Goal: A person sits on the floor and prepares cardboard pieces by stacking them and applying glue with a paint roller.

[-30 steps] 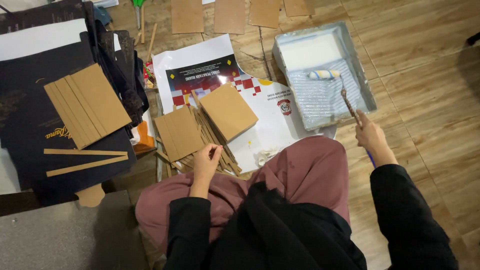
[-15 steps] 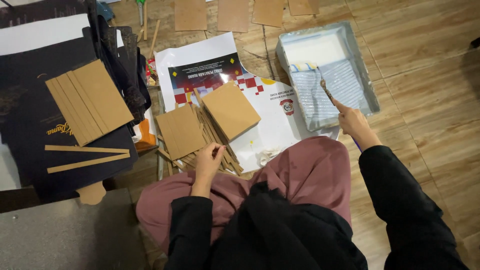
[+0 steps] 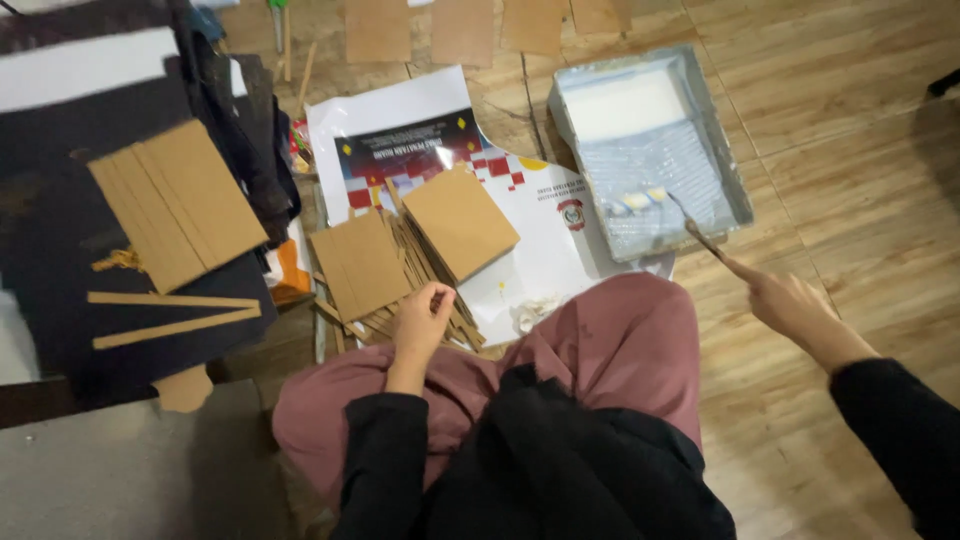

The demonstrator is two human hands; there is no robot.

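Observation:
My right hand (image 3: 790,305) grips the handle of a small paint roller (image 3: 640,202), whose head rests on the ribbed slope of a grey paint tray (image 3: 725,165) holding white paint. My left hand (image 3: 422,318) rests loosely curled on my knee, beside a pile of brown cardboard strips (image 3: 410,285) and two brown cardboard squares (image 3: 458,222). These lie on a printed white poster (image 3: 420,115) spread on the wooden floor. My pink-trousered legs fill the lower middle.
A dark sheet at left carries a cardboard panel (image 3: 175,205) and two thin strips (image 3: 172,315). More cardboard squares (image 3: 465,30) line the far floor. A grey slab (image 3: 110,480) sits at bottom left. Wooden floor lies to the right.
My right hand has moved down and right while the roller head slid down the tray's ribbed slope. My left hand has stayed on my knee.

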